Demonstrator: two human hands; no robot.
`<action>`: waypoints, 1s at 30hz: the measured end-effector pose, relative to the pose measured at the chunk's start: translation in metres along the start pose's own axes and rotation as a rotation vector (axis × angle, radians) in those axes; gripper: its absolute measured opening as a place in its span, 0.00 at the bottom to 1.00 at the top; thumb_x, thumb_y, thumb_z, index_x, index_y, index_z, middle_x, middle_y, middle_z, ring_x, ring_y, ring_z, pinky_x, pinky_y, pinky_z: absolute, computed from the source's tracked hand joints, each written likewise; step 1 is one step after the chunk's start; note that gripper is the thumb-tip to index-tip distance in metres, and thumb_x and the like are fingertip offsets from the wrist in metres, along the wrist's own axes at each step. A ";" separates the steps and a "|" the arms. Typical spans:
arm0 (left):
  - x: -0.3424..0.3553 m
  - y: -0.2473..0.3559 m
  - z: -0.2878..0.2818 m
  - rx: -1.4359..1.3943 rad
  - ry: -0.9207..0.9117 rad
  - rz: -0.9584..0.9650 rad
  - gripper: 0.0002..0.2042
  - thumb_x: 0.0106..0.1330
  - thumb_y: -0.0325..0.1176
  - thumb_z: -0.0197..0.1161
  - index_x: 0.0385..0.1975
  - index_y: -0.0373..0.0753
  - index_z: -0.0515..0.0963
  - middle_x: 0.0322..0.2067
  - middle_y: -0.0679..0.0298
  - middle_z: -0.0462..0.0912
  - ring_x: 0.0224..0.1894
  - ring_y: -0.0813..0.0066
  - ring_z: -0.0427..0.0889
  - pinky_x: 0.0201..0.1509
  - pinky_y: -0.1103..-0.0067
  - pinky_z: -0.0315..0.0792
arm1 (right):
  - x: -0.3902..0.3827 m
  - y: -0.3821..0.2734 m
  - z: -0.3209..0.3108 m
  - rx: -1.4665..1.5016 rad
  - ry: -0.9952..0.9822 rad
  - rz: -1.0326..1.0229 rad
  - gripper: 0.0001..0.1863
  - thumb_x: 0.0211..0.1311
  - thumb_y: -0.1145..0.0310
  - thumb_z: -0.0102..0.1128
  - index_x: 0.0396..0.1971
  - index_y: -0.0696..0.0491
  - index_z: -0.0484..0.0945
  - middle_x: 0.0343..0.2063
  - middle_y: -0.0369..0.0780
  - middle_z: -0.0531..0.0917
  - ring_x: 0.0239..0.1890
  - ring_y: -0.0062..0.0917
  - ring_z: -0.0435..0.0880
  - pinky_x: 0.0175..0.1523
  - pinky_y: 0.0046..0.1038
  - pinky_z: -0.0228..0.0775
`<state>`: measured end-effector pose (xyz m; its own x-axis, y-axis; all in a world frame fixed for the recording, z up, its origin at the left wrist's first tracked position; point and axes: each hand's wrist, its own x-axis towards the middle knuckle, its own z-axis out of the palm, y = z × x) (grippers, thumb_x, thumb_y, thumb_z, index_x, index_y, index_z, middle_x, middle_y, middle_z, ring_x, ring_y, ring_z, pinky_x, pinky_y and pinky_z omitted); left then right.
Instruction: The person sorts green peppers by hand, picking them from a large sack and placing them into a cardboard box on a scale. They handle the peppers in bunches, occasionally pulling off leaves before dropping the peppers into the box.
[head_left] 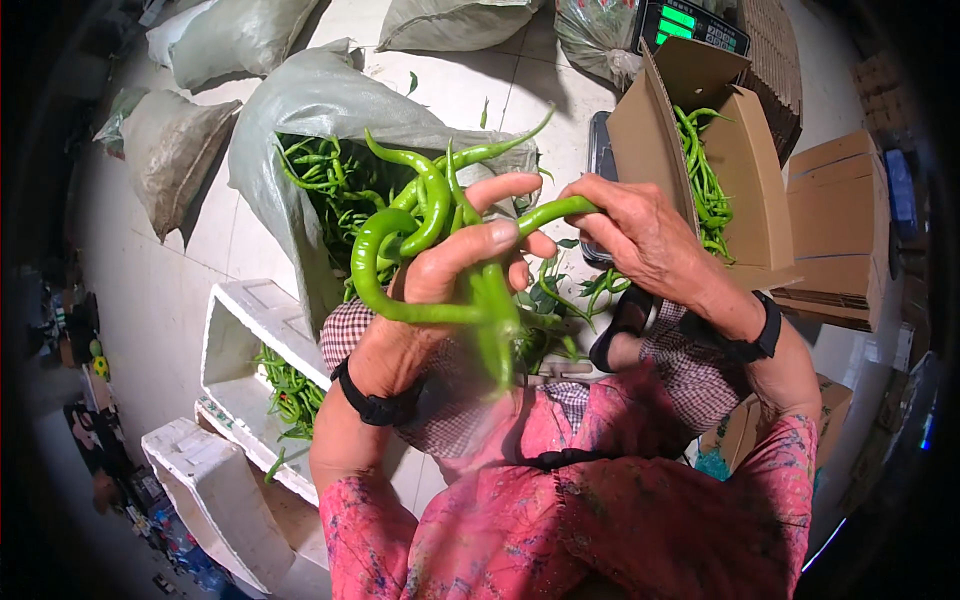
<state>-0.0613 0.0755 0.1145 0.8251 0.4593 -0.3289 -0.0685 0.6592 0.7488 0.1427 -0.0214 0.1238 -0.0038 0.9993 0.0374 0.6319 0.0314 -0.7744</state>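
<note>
A bunch of long, curly green chili peppers (432,205) fills my left hand (455,262), whose fingers are wrapped round them; several ends stick out above and below the fist. My right hand (632,225) pinches one end of a single green chili pepper (556,211), and its other end reaches my left fingers. The lower peppers in the bunch are smeared by motion. Just beyond my left hand lies a pale woven sack (310,95), its mouth spread wide over a heap of green peppers (335,180).
At right stands an open cardboard box (765,190) with peppers inside, near a lit scale display (690,28). White foam boxes (225,500) sit at left, one holding peppers. Filled sacks (175,150) lie at the back. Flattened cartons (835,230) stack at far right.
</note>
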 end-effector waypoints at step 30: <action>0.014 -0.005 -0.025 -0.332 0.288 0.185 0.14 0.64 0.31 0.61 0.47 0.33 0.75 0.27 0.64 0.79 0.28 0.74 0.80 0.35 0.78 0.77 | -0.060 0.004 -0.044 0.038 0.399 0.501 0.16 0.69 0.62 0.48 0.49 0.54 0.77 0.14 0.31 0.74 0.12 0.11 0.67 0.18 0.17 0.59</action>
<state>-0.0630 0.0932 0.0915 0.5960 0.7026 -0.3888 -0.4143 0.6838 0.6007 0.1792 -0.0818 0.1466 0.5783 0.8086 -0.1085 0.4542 -0.4295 -0.7805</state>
